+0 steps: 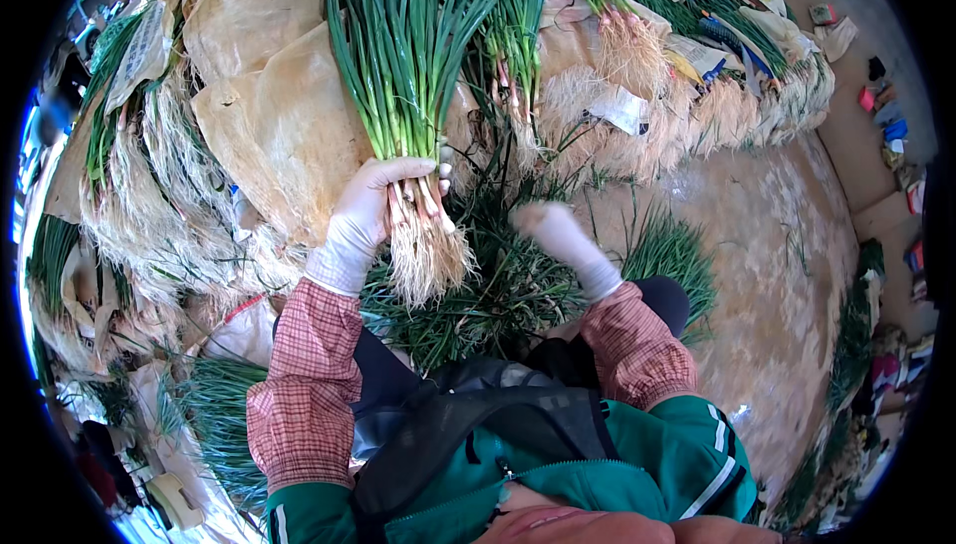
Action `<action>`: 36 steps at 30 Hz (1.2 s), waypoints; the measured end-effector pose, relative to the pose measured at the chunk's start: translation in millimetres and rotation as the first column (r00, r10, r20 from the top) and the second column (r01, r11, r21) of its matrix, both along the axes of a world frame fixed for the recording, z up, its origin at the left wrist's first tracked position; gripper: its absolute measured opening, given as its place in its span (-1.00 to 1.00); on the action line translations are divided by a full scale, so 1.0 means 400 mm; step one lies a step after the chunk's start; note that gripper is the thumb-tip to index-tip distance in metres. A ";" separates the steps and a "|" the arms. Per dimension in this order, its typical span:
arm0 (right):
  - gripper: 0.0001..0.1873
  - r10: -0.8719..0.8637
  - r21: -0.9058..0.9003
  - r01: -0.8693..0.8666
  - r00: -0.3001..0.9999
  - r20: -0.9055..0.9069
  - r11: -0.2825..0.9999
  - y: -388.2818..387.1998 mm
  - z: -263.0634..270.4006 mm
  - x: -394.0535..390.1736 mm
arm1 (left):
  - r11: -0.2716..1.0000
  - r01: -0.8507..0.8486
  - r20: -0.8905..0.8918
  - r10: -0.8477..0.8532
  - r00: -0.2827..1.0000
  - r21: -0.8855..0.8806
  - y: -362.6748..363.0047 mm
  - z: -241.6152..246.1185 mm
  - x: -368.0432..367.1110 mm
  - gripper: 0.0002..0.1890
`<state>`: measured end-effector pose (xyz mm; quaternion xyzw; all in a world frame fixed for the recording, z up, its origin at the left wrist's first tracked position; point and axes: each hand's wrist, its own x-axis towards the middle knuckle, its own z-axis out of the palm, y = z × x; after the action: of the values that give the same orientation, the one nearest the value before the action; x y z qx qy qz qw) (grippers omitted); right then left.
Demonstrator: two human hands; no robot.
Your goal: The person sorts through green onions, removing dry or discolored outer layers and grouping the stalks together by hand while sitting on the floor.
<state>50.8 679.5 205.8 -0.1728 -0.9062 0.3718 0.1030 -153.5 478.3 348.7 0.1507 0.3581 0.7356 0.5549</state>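
Observation:
My left hand (373, 193), in a whitish glove, grips a bunch of scallion-like greens (407, 88) just above the bulbs. The leaves point away from me, and the pale, stringy roots (429, 260) hang toward me. My right hand (549, 226), also gloved, hovers to the right, apart from the bunch. It is blurred, and its fingers cannot be made out. Beneath both hands lies a heap of loose green leaves (493, 305) between my knees. A smaller bunch of greens (515, 66) lies just beyond, to the right of the held one.
Tan sacking (276, 125) covers part of the pile ahead. Rooted bunches (149, 163) line the left, and more roots (717, 114) line the far right. Cut greens (672, 267) lie by my right knee on the wet, muddy floor (769, 245). Other greens (220, 409) lie at my left.

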 end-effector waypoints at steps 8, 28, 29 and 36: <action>-0.77 -0.366 -0.152 0.345 0.919 -0.144 0.926 0.274 0.215 -0.204 | 0.958 0.110 0.089 -0.138 0.986 0.266 0.023 0.018 0.003 -0.55; -0.77 -0.398 -0.772 0.032 0.870 -0.292 0.635 -0.120 0.274 -0.180 | 0.976 0.094 -0.170 -0.060 0.984 0.199 0.044 0.008 0.021 -0.65; -0.75 -0.453 -0.778 0.052 0.836 -0.310 0.626 -0.093 0.233 -0.191 | 0.976 0.094 -0.155 -0.064 0.986 0.198 0.047 0.001 0.021 -0.65; -0.76 -0.623 -0.897 -0.053 0.702 -0.346 0.438 -0.008 0.266 -0.197 | 0.939 0.014 0.064 -0.038 0.997 0.344 0.015 0.018 0.019 -0.62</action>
<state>-28.1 676.4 312.2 -0.2252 -0.4525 0.7793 0.3704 -146.1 484.4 355.8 0.2238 0.2029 0.7841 0.5421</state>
